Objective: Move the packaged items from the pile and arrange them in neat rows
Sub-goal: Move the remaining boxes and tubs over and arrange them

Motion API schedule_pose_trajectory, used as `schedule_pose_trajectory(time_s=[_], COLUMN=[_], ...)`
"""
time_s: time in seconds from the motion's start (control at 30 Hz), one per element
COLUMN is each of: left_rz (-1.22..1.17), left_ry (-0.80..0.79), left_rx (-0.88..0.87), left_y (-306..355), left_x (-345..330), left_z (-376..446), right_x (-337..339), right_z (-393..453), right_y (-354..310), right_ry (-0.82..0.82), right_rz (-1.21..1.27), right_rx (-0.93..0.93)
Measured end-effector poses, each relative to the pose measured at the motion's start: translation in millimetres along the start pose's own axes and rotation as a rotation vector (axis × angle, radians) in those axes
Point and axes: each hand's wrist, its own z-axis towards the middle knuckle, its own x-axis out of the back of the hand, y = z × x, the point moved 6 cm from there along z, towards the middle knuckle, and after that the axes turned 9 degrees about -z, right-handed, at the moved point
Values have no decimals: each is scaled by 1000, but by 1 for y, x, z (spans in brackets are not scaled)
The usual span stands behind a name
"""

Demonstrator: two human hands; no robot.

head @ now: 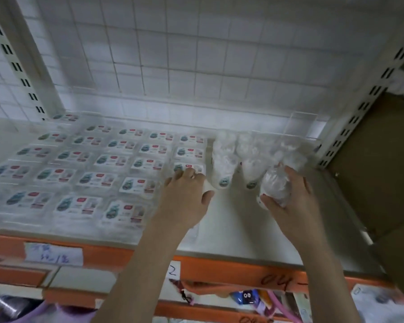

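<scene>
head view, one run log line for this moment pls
left hand: flat on row packet | right hand: holding clear packet | shelf: rows unfinished

The orange shelf beam (219, 271) carried handwritten "04-" at its right. A small white tag (174, 271) on it showed "2". The paper label (53, 254) at left and the package labels (79, 205) were unreadable.

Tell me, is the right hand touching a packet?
Touching. The head view shows the right hand wrapped around a clear packet, fingers closed on its sides.
</scene>
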Motion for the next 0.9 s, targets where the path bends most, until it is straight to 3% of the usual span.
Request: schedule_pose_trajectory(time_s=[0.23, 0.5, 0.7, 0.9], left_rz=[13, -30, -63, -89], left_ry=[27, 79, 140, 244], left_rx=[49, 53, 66, 99], left_y=[3, -6, -42, -122], left_x=[-7, 1, 31, 74], left_z=[-4, -10, -33, -82], right_x=[-21, -26, -24, -59], right_z=[35, 46, 29, -3], right_y=[40, 35, -11, -115], right_ry=[-41, 40, 111, 94], right_rz=[24, -182, -193, -137], right_rx=[-19, 40, 82, 162])
